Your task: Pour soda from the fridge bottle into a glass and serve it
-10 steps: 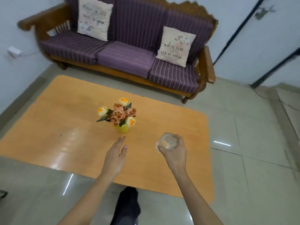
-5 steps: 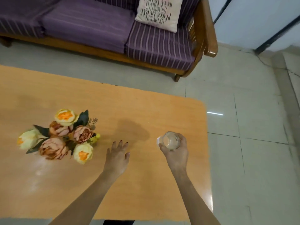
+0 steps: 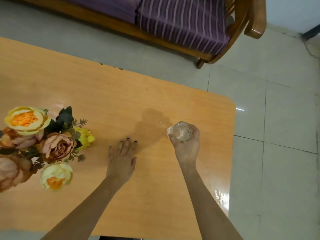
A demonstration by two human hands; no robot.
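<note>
My right hand [image 3: 187,147] is wrapped around a clear glass [image 3: 182,131] with pale liquid in it, held upright over the right part of the orange wooden table [image 3: 121,94]. I cannot tell whether the glass touches the tabletop. My left hand [image 3: 123,158] hovers flat with fingers spread, to the left of the glass, holding nothing. No bottle is in view.
A bunch of orange, pink and yellow flowers [image 3: 39,144] stands at the table's left side. A purple striped sofa [image 3: 181,23] with a wooden frame lies beyond the table. Grey floor tiles [image 3: 277,135] run along the table's right edge.
The view has closed in on the table and dropped lower. Both hands sit lower over the tabletop, with the glass still in my right hand.
</note>
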